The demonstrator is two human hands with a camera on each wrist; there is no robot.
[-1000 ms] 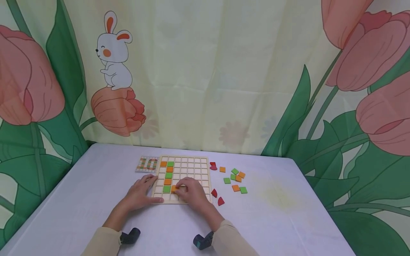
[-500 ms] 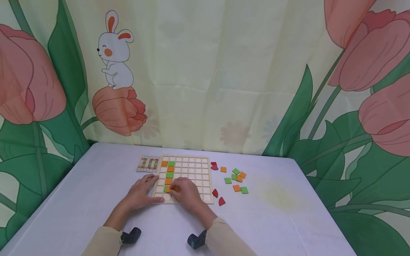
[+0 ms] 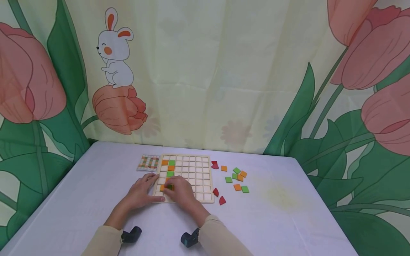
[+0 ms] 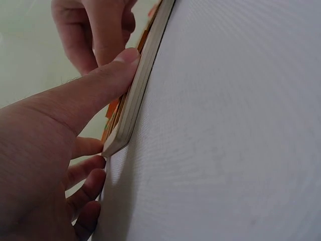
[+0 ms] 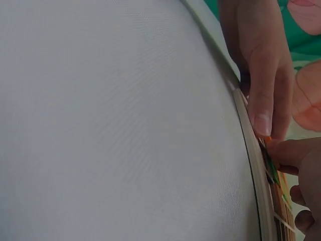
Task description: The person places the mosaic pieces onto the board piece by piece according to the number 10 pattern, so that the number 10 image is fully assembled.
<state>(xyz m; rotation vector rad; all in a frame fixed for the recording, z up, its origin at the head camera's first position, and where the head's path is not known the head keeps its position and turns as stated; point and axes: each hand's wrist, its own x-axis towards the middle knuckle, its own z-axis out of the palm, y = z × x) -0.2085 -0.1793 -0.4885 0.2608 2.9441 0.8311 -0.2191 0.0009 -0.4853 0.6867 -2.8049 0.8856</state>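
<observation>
In the head view, a pale wooden grid board (image 3: 192,181) lies on the white table with several orange and green square tiles in its left columns. My left hand (image 3: 141,192) rests at its near-left corner. The thumb presses the front edge and the other fingers lie along the left side, as the left wrist view shows at the board's rim (image 4: 133,105). Thumb and finger of my right hand (image 3: 180,192) pinch an orange tile (image 3: 162,187) low over the leftmost column. That hand partly covers the green tile (image 3: 171,187) beside it.
A patterned picture card (image 3: 148,162) lies by the board's upper left. Right of the board are red curved pieces (image 3: 216,192) and several loose tiles, among them a green tile (image 3: 245,189) and an orange tile (image 3: 224,168). A printed curtain (image 3: 205,78) hangs behind the table.
My right hand has moved left over the board, carrying the orange tile from right of the lower green tile to its left. The left hand stays at the corner.
</observation>
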